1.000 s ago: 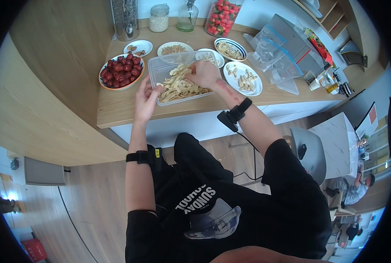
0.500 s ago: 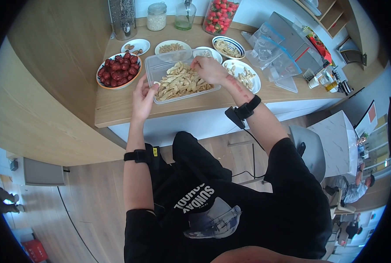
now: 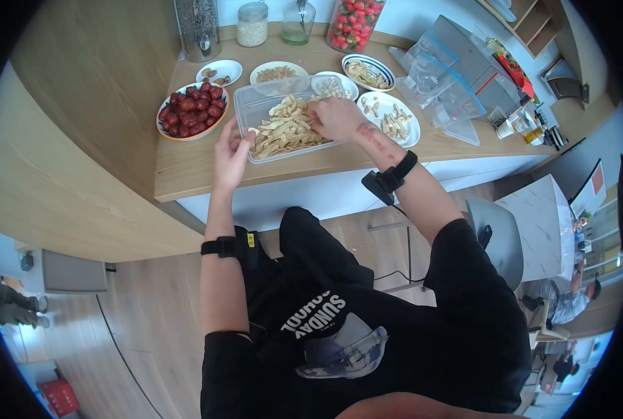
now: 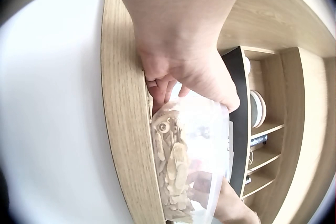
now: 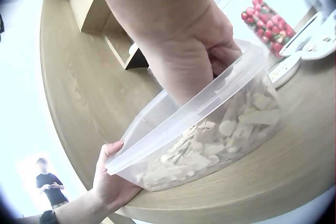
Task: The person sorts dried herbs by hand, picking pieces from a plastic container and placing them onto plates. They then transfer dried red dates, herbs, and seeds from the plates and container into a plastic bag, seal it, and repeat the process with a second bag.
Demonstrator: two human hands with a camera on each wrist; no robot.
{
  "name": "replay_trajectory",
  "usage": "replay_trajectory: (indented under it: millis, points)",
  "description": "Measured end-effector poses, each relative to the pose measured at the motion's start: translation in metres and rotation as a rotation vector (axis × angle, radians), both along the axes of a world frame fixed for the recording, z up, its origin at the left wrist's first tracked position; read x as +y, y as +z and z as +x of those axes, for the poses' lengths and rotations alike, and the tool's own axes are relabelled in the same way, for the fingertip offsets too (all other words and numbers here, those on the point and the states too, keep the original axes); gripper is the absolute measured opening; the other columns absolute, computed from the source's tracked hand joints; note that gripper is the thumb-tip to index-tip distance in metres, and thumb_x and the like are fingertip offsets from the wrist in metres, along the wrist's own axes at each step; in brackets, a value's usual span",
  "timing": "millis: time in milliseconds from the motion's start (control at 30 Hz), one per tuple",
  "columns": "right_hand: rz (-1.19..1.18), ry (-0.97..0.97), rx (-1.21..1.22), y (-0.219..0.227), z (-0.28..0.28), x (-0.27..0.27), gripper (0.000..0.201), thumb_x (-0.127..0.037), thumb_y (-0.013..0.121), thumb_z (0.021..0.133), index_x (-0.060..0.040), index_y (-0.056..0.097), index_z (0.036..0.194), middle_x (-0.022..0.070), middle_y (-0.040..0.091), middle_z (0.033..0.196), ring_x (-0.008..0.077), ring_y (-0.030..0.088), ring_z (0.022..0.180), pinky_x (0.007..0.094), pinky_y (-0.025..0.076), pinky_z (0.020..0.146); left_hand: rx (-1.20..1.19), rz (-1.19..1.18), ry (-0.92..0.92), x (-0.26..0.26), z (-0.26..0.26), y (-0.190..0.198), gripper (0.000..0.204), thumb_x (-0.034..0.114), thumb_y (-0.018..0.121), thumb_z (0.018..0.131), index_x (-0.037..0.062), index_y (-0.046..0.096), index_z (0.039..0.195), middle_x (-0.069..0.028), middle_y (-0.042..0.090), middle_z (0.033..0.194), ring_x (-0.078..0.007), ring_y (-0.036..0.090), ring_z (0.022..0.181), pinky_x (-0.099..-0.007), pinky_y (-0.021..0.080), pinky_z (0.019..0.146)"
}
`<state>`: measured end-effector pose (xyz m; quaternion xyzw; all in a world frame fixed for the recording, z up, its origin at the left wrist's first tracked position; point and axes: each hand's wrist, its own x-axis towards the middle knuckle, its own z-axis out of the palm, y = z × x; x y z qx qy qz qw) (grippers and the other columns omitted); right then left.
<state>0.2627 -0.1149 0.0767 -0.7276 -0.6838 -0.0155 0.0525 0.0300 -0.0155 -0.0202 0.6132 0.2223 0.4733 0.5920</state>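
A clear plastic container stands on the counter, partly filled with pale dried slices. My left hand grips its left end, thumb on the rim; in the left wrist view the fingers wrap round beside the counter edge. My right hand reaches over the right side into the container. Its fingers are bent down among the slices, and the right wrist view shows the thumb side dipping below the rim. The fingertips are hidden, and I cannot tell whether they pinch any slices.
Left of the container is a bowl of red dates. Behind it stand small plates of dried pieces and a blue-rimmed bowl. A white plate of slices lies right, then clear zip bags. Jars and a strawberry container line the wall.
My right hand has lifted from the slices toward the container's far right side, then dropped back down into them. My left hand has kept its grip on the container's left end.
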Motion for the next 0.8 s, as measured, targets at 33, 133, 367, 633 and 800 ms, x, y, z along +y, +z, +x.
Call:
replay_trajectory:
  millis: [33, 133, 367, 633, 800]
  points:
    - [-0.005, -0.027, 0.009, 0.001, -0.001, 0.0, 0.016, -0.021, 0.064, 0.084, -0.008, 0.068, 0.092, 0.016, 0.07, 0.089, 0.0359, 0.068, 0.088, 0.047, 0.053, 0.076, 0.001, -0.001, 0.001, 0.0, 0.0, 0.0, 0.059, 0.012, 0.065, 0.094, -0.0046, 0.04, 0.146, -0.0131, 0.067, 0.105, -0.0142, 0.064, 0.094, -0.0278, 0.051, 0.083]
    - [0.089, -0.023, 0.039, 0.002, -0.001, -0.002, 0.02, -0.024, 0.062, 0.087, -0.0057, 0.067, 0.091, 0.0179, 0.07, 0.089, 0.0369, 0.068, 0.088, 0.0478, 0.053, 0.076, 0.024, -0.01, -0.005, 0.0, -0.002, 0.001, 0.059, 0.012, 0.064, 0.094, -0.0047, 0.04, 0.146, -0.0136, 0.067, 0.107, -0.0144, 0.064, 0.094, -0.028, 0.051, 0.083]
    - [0.096, 0.005, 0.095, -0.003, 0.0, 0.001, 0.03, -0.026, 0.055, 0.094, 0.0013, 0.067, 0.094, 0.0238, 0.069, 0.096, 0.0409, 0.067, 0.091, 0.0502, 0.053, 0.082, 0.016, -0.015, -0.007, 0.0, 0.0, 0.001, 0.061, 0.013, 0.065, 0.094, -0.0053, 0.038, 0.146, -0.0148, 0.067, 0.109, -0.0158, 0.065, 0.098, -0.0286, 0.051, 0.085]
    - [0.006, -0.058, 0.466, -0.019, 0.016, 0.015, 0.035, -0.031, 0.057, 0.099, 0.0023, 0.065, 0.107, 0.0165, 0.069, 0.088, 0.0257, 0.067, 0.08, 0.0367, 0.051, 0.071, 0.022, -0.01, -0.01, -0.001, -0.001, 0.002, 0.06, 0.014, 0.065, 0.094, -0.0054, 0.04, 0.145, -0.014, 0.068, 0.108, -0.0152, 0.065, 0.096, -0.0284, 0.051, 0.084]
    - [0.113, -0.199, 0.883, -0.019, 0.018, 0.016, 0.034, -0.028, 0.058, 0.095, 0.003, 0.07, 0.104, 0.0113, 0.07, 0.091, 0.0207, 0.064, 0.083, 0.0349, 0.049, 0.077, 0.047, -0.004, 0.003, 0.0, -0.002, 0.002, 0.06, 0.013, 0.065, 0.094, -0.005, 0.04, 0.145, -0.0126, 0.067, 0.105, -0.0143, 0.065, 0.095, -0.0282, 0.051, 0.082]
